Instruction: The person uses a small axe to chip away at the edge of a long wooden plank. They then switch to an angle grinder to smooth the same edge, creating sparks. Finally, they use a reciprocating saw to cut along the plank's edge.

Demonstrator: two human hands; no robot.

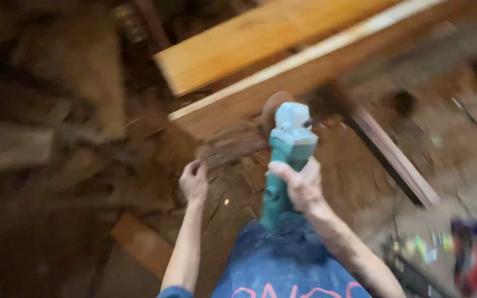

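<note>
Right hand (pixel 303 185) grip clamped round teal grinder (pixel 285 154); left hand (pixel 194 180) pinching wood piece (pixel 230 146).

We see a frame smeared by motion blur almost throughout, worst on the left side, where shapes melt into brown streaks, and in the lower right corner, where small coloured objects (pixel 459 256) are unreadable. Light is warm and uneven: the upper pale plank (pixel 260 38) is brightest, lit from above, while the left half and upper left corner sink into dim shadow. The teal grinder (pixel 288 149) and the right hand (pixel 302 185) are the sharpest parts, though still soft. No glare shows.
</note>
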